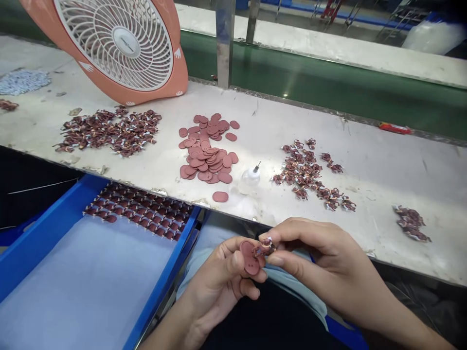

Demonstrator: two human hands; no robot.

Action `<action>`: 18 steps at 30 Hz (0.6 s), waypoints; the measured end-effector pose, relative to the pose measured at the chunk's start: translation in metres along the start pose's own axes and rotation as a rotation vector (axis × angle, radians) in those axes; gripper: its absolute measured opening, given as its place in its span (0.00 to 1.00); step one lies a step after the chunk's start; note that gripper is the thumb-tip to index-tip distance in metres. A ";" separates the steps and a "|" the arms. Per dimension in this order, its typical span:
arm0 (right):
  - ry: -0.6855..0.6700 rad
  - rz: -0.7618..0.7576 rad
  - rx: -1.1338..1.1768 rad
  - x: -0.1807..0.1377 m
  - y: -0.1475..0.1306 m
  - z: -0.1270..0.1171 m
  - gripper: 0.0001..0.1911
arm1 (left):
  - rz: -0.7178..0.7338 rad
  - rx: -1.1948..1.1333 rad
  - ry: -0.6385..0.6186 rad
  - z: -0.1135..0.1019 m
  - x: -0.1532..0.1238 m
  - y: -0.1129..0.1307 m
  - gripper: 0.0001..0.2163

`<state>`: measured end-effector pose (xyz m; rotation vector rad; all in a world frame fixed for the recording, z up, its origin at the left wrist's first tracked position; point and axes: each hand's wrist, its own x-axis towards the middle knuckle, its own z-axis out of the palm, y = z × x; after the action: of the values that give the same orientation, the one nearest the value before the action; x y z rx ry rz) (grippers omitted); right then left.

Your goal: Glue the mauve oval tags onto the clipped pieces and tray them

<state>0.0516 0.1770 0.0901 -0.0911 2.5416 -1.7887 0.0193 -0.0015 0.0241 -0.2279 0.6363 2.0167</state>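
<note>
My left hand (228, 274) pinches a dark pink oval disc (250, 257) with small holes, held just below the table's front edge. My right hand (314, 253) pinches a small brown and white figure piece (263, 249) and presses it against the disc. On the table above lie a pile of the same pink discs (207, 153), one single disc (220, 196) near the edge, and a small clear glue bottle (250, 181) with a thin nozzle.
Heaps of small brown figure pieces lie at the left (109, 132), the right (310, 172) and the far right (410, 222). A blue tray (47, 223) at lower left holds rows of finished pieces (140, 210). An orange fan (120, 46) stands behind; a green belt (328, 85) runs beyond.
</note>
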 end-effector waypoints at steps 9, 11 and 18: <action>-0.136 -0.076 -0.156 0.003 -0.006 -0.009 0.10 | 0.000 0.019 0.021 -0.004 0.002 0.000 0.15; -0.151 -0.080 -0.170 0.004 -0.006 -0.009 0.10 | -0.006 0.027 0.036 -0.004 0.003 0.000 0.15; -0.184 -0.116 -0.237 0.005 -0.007 -0.011 0.09 | -0.011 0.020 0.068 -0.003 0.004 0.000 0.14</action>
<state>0.0458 0.1847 0.1003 -0.3969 2.6471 -1.4262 0.0170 -0.0005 0.0201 -0.2884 0.6962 1.9977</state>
